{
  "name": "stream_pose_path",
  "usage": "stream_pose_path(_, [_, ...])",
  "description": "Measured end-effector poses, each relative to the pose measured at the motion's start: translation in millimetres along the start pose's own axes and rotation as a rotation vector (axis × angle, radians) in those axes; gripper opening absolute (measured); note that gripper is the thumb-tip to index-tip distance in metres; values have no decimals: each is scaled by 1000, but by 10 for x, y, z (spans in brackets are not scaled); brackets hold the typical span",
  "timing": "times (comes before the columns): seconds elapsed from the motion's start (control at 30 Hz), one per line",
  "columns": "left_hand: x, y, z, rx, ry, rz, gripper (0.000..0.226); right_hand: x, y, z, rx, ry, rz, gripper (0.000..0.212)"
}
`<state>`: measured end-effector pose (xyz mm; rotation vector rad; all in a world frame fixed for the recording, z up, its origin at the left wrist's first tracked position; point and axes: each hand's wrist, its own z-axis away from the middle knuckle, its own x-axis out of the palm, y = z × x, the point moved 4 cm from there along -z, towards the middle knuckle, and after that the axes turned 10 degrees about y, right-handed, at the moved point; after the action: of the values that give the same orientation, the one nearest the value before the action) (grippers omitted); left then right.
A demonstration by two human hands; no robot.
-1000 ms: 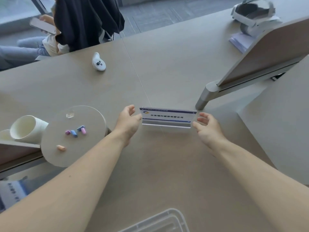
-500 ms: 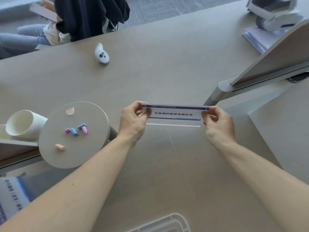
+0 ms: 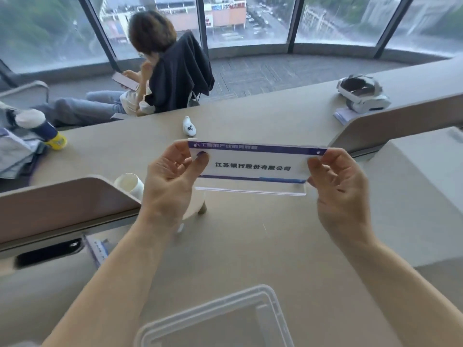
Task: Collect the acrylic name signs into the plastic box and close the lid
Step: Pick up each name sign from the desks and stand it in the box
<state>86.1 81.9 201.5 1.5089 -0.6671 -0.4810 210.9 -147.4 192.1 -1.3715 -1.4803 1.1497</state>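
Observation:
An acrylic name sign, clear with a white card, blue bands and dark characters, is held up in the air above the table. My left hand pinches its left end and my right hand pinches its right end. The sign faces me, upright, its clear foot along the bottom. A clear plastic box sits open on the table near the bottom edge, below the sign. No lid is in view.
Curved desk dividers stand at left and right. A paper cup lies behind my left hand. A white controller and a headset rest on the far table. A person sits beyond the table.
Both hands closed on the sign's ends and lifted it off the table toward me. The view tilted up, bringing the windows and the seated person into sight.

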Motion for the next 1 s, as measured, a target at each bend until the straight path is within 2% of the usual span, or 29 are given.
stream_pose_path(0.13, [-378, 645, 472, 101, -1, 26, 13, -47, -764, 457, -90, -4, -39, 22])
stream_pose_path(0.3, [-868, 1097, 914, 210, 17, 15, 16, 25, -1272, 1001, -99, -56, -118, 29])
stream_pose_path(0.5, [-1439, 1308, 1526, 224, 128, -75, 21, 184, -1436, 1540, -56, -161, -239, 27])
stream_pose_path(0.63, [-1889, 1463, 2037, 251, 250, -200, 18, 396, -1446, 1947, 62, -258, -364, 10])
stream_pose_path(0.8, [-2484, 1634, 2536, 246, 365, -339, 18, 740, -1507, 2556, 149, -358, -380, 13])
stream_pose_path(0.9, [-2940, 1760, 2765, 276, 481, -486, 29, 1000, -1667, 2862, 136, -429, -368, 15])
stream_pose_path(0.97, [-3176, 1909, 2888, 367, 493, -768, 43, 1213, -1798, 3085, 86, -469, -361, 23])
stream_pose_path(1.0, [-3240, 1990, 2929, 419, 448, -935, 49, 1328, -1852, 3200, 65, -482, -362, 28])
